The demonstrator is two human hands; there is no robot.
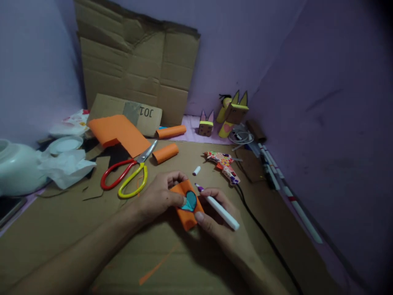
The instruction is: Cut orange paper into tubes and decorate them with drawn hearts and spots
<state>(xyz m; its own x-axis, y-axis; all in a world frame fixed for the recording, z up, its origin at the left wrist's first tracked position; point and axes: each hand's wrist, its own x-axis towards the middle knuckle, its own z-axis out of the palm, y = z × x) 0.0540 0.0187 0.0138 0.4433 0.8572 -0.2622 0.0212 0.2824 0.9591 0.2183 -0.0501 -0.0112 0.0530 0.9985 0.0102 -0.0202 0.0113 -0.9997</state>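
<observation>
Between my two hands is an orange paper piece point(188, 221), bent like a tube, with a blue heart cutout point(191, 200) on its face. My left hand point(162, 194) grips the piece from the left, thumb lying on the heart. A white marker point(222, 213) with a purple tip rests in my right hand point(222, 229), its tip up near the heart's right side but apart from it. The right thumb touches the paper's lower right edge. The marker's white cap point(197, 170) lies on the cardboard just beyond.
Scissors point(135, 166) with red and yellow handles lie left. Behind them are an orange sheet point(123, 129) and two orange rolls point(166, 153). A patterned glue gun point(223, 164) with a black cord point(264, 231) lies right. Cardboard animal figures point(205, 125) stand at the back.
</observation>
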